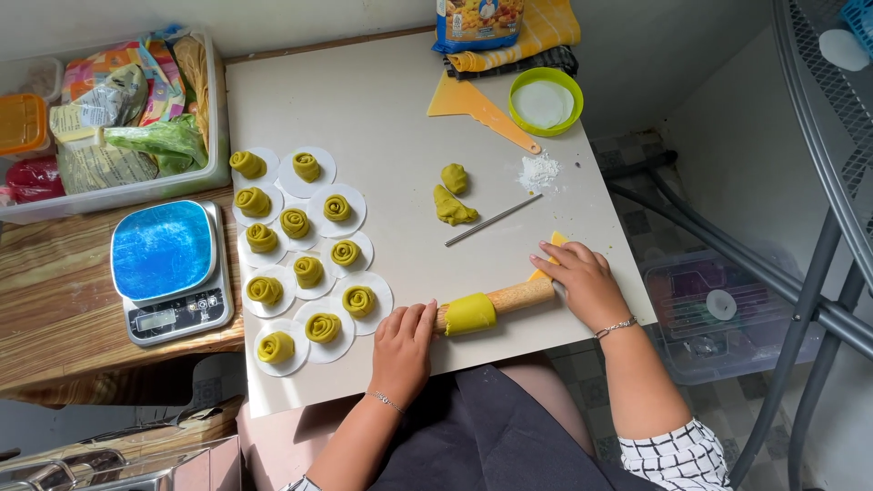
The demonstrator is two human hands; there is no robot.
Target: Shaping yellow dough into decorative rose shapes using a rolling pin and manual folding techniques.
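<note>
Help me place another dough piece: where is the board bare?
Bare: the back strip between the dough rolls and the yellow scraper, and the middle behind the rolling pin. Crowded: the left side with rolls, and the front edge, taken by both hands.

I see the rolling pin (505,298) partly hidden: both hands cover its ends, and yellow-green dough (470,313) wraps its middle-left. At the top edge the printed bag (479,20) is cut off. At lower left, metal objects (82,468) are cropped, too partial to identify.

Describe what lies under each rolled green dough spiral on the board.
Each dough spiral sits on a round white paper, whose edges show around it. The paper's middle, beneath the dough, is covered.
</note>
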